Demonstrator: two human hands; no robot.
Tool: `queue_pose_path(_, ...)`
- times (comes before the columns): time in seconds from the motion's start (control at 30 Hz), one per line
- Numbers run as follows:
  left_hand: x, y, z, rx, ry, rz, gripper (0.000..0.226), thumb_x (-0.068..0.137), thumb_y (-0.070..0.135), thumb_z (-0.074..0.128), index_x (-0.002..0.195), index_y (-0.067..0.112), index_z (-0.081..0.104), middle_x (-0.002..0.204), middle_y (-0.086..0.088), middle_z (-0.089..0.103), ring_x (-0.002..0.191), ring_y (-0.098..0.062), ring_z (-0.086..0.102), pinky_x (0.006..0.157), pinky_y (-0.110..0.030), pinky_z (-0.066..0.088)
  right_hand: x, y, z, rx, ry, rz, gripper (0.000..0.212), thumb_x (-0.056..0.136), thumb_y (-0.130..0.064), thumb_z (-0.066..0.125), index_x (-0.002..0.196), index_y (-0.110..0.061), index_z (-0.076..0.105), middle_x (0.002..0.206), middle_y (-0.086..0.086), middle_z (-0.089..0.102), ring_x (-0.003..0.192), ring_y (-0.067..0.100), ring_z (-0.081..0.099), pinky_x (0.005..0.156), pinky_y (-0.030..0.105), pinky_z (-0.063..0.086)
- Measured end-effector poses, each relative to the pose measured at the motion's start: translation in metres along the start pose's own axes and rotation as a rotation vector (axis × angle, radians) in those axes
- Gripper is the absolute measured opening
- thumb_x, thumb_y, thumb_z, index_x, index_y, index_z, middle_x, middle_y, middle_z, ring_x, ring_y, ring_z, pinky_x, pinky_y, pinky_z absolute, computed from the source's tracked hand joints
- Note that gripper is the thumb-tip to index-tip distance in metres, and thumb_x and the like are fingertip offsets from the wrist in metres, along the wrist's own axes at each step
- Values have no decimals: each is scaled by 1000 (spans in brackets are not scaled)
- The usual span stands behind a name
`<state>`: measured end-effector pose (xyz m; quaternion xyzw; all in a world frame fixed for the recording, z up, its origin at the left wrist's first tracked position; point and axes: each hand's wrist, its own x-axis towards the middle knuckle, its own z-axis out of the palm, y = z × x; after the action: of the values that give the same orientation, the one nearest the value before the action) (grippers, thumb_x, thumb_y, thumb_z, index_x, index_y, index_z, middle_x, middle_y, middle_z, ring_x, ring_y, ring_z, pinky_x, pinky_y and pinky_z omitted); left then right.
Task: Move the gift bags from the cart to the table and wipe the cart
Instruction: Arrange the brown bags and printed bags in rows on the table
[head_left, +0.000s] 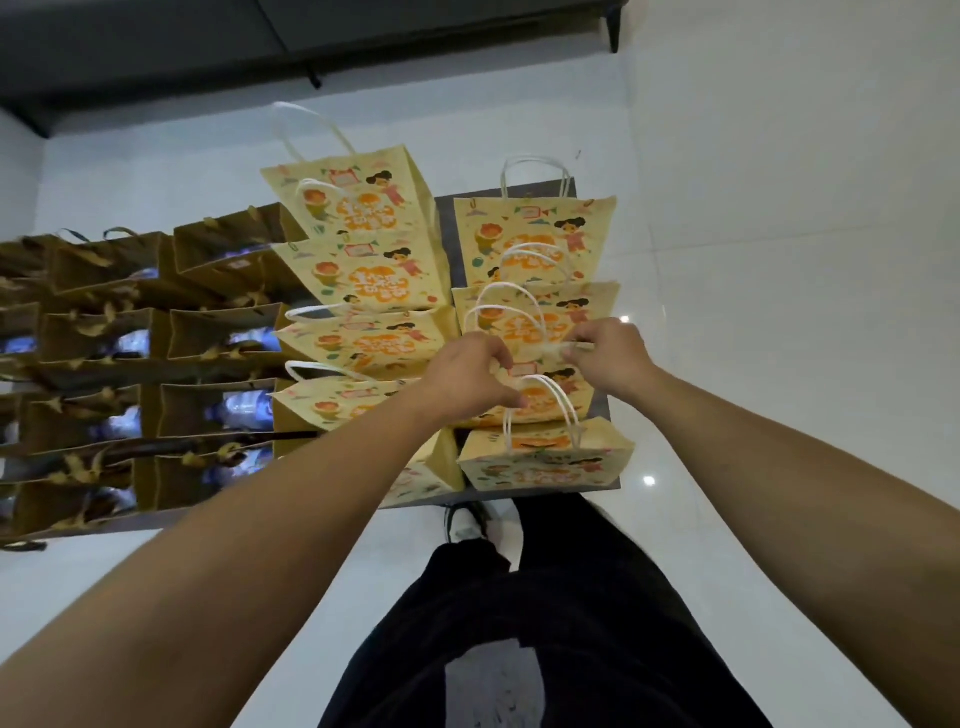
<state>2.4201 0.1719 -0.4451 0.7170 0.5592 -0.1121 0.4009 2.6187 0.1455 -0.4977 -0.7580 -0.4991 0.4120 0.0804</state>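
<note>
Both hands grip 1 yellow gift bag at 12 o'clock: left hand its edge, right hand its handle

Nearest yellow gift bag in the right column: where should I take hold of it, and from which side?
Take the nearest yellow gift bag by its white handle loops, coming from above. It stands upright, packed against the bag behind and beside it, so its paper sides are hard to reach, while the loops rise free over its open top. The left hand and right hand work handles just behind it.
</note>
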Motion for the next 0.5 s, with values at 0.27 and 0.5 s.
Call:
queue_pose_path(0.27,-2,-14,14,-128,-23,-121,36,70,44,90,91,19,73,128,1,63,126,-19,52,87,-26,36,14,1,5,49,18,64,38,94,-28,70,129,-13,68,142,7,58,129,27,54,106,35,45)
queue_pose_path(0.5,-6,-12,16,-163,3,-135,37,69,43,91,92,21,73,121,2,63,119,-18,53,85,-26,38,0,-16,0,-26,-2,-4,27,86,-39,74,110,-27,74,115,-6,71,96,15,66,81,30,51)
